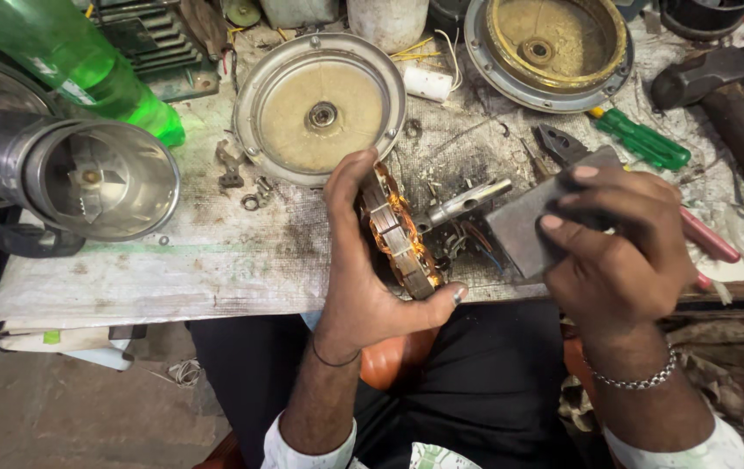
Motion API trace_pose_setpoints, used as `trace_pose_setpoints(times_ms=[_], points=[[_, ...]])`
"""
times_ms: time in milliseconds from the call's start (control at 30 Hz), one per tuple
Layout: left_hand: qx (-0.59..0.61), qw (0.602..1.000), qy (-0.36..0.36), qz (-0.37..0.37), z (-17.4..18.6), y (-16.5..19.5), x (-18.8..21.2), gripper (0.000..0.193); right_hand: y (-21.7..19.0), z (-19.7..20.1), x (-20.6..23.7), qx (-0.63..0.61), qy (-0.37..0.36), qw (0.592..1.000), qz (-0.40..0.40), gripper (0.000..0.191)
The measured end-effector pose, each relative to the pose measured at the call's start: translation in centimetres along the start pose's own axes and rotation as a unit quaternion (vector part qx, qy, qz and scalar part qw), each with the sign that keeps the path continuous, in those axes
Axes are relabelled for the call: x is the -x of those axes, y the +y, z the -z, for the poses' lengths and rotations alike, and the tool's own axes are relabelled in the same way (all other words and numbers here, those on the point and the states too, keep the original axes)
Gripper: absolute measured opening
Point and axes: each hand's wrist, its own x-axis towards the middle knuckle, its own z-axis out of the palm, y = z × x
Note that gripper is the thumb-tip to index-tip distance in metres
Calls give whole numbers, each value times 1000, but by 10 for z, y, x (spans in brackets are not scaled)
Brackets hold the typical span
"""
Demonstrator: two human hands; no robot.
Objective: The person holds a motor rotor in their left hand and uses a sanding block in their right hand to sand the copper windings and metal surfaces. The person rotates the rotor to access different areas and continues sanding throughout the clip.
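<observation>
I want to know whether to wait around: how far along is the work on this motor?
Done: two round end covers lie off on the bench. In hand: the left hand grips the copper-wound stator with its shaft, the right hand holds a flat grey piece. Left: everything remains apart, so reassembly looks some way off.

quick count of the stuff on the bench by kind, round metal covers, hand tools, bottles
round metal covers: 2
hand tools, green screwdriver, pliers, hammer: 3
green bottles: 1
total: 6

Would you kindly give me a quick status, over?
Left hand grips motor stator. Right hand holds grey flat block at its shaft. Pliers lie behind.
</observation>
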Motion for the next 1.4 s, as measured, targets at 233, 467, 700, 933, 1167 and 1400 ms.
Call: trace_pose_setpoints(times_ms=[233, 467, 700, 933, 1167, 1400], points=[[22, 999, -23, 35, 1, 6, 0, 129, -9, 7, -2, 19, 10, 1000, 22, 22], [1, 998, -40, 48, 2, 7, 0, 128, -13, 5, -23, 25, -16, 1000, -1, 25], [55, 996, -33, 63, 0, 3, 3, 126, 2, 4, -29, -253, -68, 912, -317, 18], [51, 996, -33, 60, -2, 5, 4, 124, 4, 6, -19, -372, -135, 806, -441, 25], [-6, 998, -32, 47, -1, 8, 2, 123, -6, -12, -4, -355, -117, 810, -451, 27], [23, 997, -34, 59, 0, 9, 1, 120, -7, -20, 1, -341, -103, 850, -388, 23]])
